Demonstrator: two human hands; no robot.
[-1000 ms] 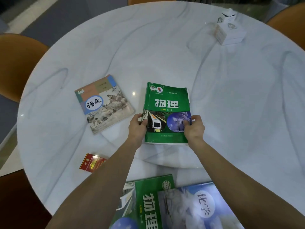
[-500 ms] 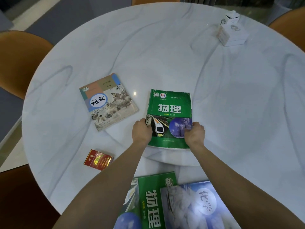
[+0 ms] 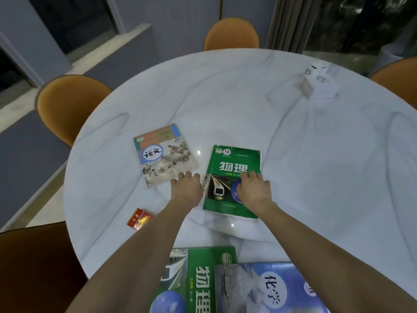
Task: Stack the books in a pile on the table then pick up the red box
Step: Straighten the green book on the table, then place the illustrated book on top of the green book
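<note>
Head view: a green physics textbook (image 3: 233, 175) lies flat mid-table, with the right hand (image 3: 252, 188) spread open on its cover and the left hand (image 3: 186, 188) open, fingers extended, just beside its left edge, gripping nothing. A grey-and-blue language textbook (image 3: 163, 154) lies near, to the left, and the red box (image 3: 140, 219) sits closer in, near the left forearm. At the near edge a blue chemistry book (image 3: 270, 290) overlaps a second green physics book (image 3: 198, 279). On the glossy marble table (image 3: 248, 98), a one-handed drag could skid or splay a soft cover.
</note>
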